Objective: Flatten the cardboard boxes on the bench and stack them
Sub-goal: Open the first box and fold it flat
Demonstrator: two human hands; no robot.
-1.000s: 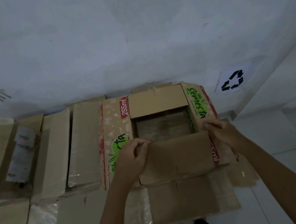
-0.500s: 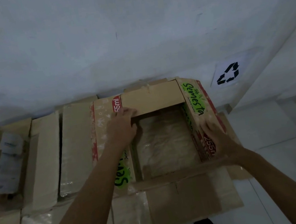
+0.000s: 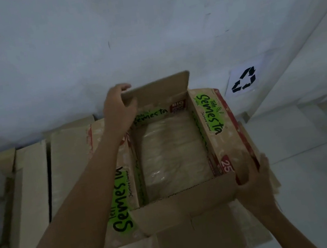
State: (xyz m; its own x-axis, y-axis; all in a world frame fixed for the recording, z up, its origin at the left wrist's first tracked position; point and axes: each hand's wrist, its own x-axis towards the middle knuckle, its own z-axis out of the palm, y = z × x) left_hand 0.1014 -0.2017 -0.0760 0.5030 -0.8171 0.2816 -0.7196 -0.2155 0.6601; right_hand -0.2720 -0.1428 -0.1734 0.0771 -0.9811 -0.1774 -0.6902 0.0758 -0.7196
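A brown cardboard box (image 3: 211, 122) printed "Teh Semesta" in green stands open in the middle of the bench, with all its flaps folded out and clear plastic showing through its bottom. My left hand (image 3: 118, 107) grips the far flap (image 3: 159, 90), which stands upright. My right hand (image 3: 255, 180) holds the near right corner, where the right side flap meets the near flap (image 3: 184, 206). Under the box lies flattened cardboard (image 3: 208, 239) on plastic sheeting.
Several other brown boxes (image 3: 66, 165) lie in a row to the left along the white wall. A recycling sign (image 3: 244, 80) is on the wall at the right. White tiled floor (image 3: 314, 164) lies right of the bench.
My left hand has moved from the left flap to the far flap and lifted it upright. My right hand slid down to the near right corner. The near flap has folded outward.
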